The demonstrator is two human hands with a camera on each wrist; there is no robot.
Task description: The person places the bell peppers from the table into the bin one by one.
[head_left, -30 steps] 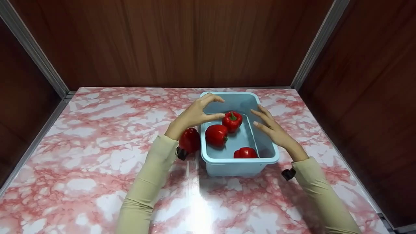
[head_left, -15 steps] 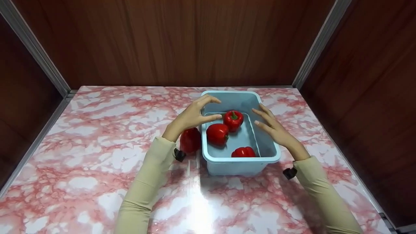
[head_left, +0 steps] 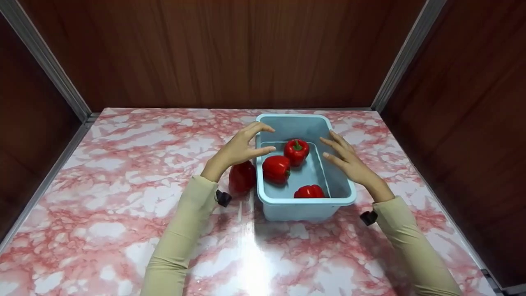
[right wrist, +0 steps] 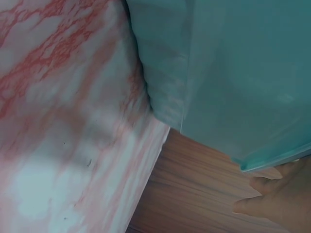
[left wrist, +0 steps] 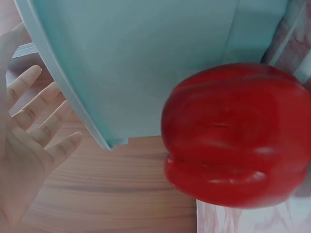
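A pale blue plastic bin [head_left: 307,201] stands on the table with red bell peppers inside: one upright at the back [head_left: 296,151], one on its side at the left [head_left: 276,169], one partly hidden by the front rim [head_left: 309,191]. Another red bell pepper [head_left: 242,177] lies outside, against the bin's left wall; it looms large in the left wrist view. My left hand [head_left: 240,148] hovers over the left rim, fingers spread, holding nothing. Over the right rim my right hand [head_left: 349,162] is likewise spread and holds nothing. Whether either hand touches the rim I cannot tell.
The table [head_left: 102,197] has a red and white marbled top. Brown wood-grain panels [head_left: 230,53] rise at the back and both sides, joined by grey metal frame strips [head_left: 53,70]. Bright glare falls on the table in front of the bin.
My left hand has drawn slightly left, away from the bin's middle. The right hand keeps nearly the same pose by the right rim. The view has shifted slightly; the peppers inside look much the same.
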